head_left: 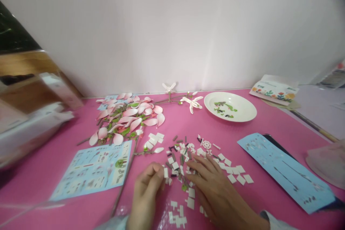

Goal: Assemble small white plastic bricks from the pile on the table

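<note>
My left hand [148,190] is closed in a pinch at the lower middle, beside a white piece [165,172] at its fingertips; whether it grips that piece is unclear. My right hand [212,187] lies palm down with fingers spread over the right part of a pile of small white, grey and dark pieces [175,158]. White square tiles [231,170] are scattered to the right of its fingers. Nearer me, between the hands, lie more white pieces [178,219]. A small green piece [184,187] sits between the hands.
Pink petals [129,119] are heaped at the back left above a blue instruction sheet [91,172]. A long brown stem [124,183] lies left of my left hand. White flowers [192,104] and a white plate [245,111] stand behind. Another blue sheet [285,169] lies right.
</note>
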The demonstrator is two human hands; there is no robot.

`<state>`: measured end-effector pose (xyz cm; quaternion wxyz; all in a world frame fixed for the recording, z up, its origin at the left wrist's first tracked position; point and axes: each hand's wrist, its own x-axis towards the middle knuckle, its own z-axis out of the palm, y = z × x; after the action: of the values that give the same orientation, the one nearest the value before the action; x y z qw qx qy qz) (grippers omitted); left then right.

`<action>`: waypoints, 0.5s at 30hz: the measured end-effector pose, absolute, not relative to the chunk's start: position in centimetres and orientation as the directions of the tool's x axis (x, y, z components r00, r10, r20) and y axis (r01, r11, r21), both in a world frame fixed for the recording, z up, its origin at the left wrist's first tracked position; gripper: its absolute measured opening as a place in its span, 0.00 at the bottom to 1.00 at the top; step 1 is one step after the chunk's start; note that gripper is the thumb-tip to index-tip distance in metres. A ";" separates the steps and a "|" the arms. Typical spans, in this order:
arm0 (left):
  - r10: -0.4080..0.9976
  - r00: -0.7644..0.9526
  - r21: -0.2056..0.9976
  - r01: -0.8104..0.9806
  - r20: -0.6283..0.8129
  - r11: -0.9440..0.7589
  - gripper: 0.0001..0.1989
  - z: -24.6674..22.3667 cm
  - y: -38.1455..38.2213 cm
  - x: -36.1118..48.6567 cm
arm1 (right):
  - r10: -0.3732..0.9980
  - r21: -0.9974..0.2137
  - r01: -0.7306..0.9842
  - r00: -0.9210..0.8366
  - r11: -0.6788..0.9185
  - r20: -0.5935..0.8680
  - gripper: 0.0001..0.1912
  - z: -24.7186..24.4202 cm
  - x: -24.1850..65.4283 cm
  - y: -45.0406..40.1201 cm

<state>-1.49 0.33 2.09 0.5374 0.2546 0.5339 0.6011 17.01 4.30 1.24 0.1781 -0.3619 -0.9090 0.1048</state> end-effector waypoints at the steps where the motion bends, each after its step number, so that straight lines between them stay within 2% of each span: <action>1: 0.920 -0.290 0.919 -0.365 -0.263 0.148 0.18 2.1 0.3 -1.5 | 0.699 -0.321 0.624 -0.671 0.712 0.247 0.24 1.2 17.0 4.3; 15: 0.943 -0.235 0.954 -0.241 -0.235 0.178 0.17 2.0 0.3 -1.3 | 0.721 -0.386 0.613 -0.633 0.689 0.282 0.27 0.4 17.4 4.3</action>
<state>-1.35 0.28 1.98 0.5312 0.3168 0.5538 0.5575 17.38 4.28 0.39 0.2109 -0.3729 -0.8945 0.1276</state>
